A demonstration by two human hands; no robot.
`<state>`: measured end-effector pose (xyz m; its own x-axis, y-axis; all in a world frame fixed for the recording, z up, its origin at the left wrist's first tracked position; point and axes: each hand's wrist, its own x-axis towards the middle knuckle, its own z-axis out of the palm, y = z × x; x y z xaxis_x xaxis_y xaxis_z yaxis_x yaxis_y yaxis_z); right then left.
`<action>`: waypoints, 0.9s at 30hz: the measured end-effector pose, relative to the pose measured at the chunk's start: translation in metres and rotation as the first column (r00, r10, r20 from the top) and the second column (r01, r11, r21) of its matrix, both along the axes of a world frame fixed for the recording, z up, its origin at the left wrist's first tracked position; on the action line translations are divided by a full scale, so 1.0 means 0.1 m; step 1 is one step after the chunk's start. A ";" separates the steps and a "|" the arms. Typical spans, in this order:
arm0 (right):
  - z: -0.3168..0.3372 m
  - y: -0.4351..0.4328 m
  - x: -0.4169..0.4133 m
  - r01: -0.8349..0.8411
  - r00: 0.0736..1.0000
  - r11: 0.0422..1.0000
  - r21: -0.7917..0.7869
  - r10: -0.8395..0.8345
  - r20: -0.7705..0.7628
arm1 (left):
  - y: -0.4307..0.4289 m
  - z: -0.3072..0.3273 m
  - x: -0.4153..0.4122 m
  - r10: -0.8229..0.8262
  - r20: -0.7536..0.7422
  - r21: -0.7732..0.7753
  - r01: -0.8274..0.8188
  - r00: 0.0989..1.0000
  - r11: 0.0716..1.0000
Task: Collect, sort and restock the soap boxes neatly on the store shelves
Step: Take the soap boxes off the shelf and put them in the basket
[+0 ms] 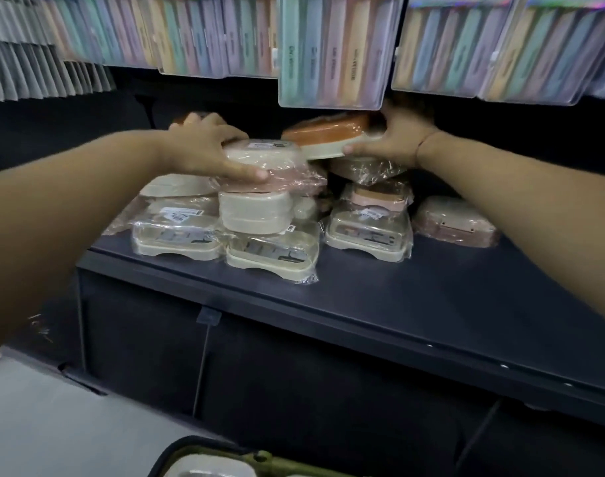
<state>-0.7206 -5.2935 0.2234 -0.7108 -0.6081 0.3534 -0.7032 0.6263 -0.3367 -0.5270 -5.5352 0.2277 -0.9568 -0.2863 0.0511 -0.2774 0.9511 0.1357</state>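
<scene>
Restocking seemingly midway: left hand (204,149) grips a cream soap box (259,154), right hand (395,139) grips an orange soap box (328,130), above untidy stacks (368,228) on the shelf (397,297).

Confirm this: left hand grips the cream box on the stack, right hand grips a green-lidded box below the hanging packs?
Wrong colour: the head view shows the right hand gripping an orange-lidded box, not green. The left hand grips the cream box on the stack; hanging packs are above.

The soap boxes (259,210) look like smooth matt plastic, cream, pink and orange, sealed in glossy crinkled clear film. The dark shelf (397,304) is matt. Hanging packs (339,53) have shiny clear plastic cases.
</scene>
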 end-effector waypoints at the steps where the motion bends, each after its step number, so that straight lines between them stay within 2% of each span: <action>1: 0.00 -0.02 0.02 0.000 1.000 1.000 -0.008 0.000 0.007 | 0.01 0.00 0.00 -0.001 -0.010 0.054 0.002 1.000 0.999; 4: -0.04 -0.11 0.05 0.002 0.995 0.999 -0.054 0.003 0.098 | 0.11 -0.05 0.00 0.000 -0.078 0.261 0.020 0.997 0.965; 7: -0.06 -0.20 0.09 0.037 0.990 0.999 -0.040 -0.031 0.135 | 0.19 -0.11 0.00 0.019 -0.177 0.354 0.046 0.984 0.934; 10: -0.06 -0.27 0.19 0.079 0.994 0.995 -0.061 -0.075 0.077 | 0.22 -0.16 0.06 0.027 -0.287 0.345 0.077 0.957 0.935; 15: -0.07 -0.09 0.62 0.168 0.984 0.957 -0.238 -0.177 -0.013 | 0.29 -0.23 0.31 0.020 -0.425 0.340 0.140 0.905 0.930; 21: -0.48 0.73 1.59 0.161 0.987 0.875 -0.458 -0.135 0.088 | 0.52 -0.38 1.15 0.053 -0.553 0.268 0.116 0.832 0.956; 25: -0.89 1.28 2.39 0.131 0.979 0.790 -0.599 -0.009 0.202 | 0.72 -0.69 1.88 0.074 -0.635 0.308 0.164 0.769 0.937; 27: -1.18 1.47 2.82 0.171 0.959 0.734 -0.657 0.028 0.281 | 0.83 -1.01 2.20 0.103 -0.601 0.380 0.170 0.792 0.909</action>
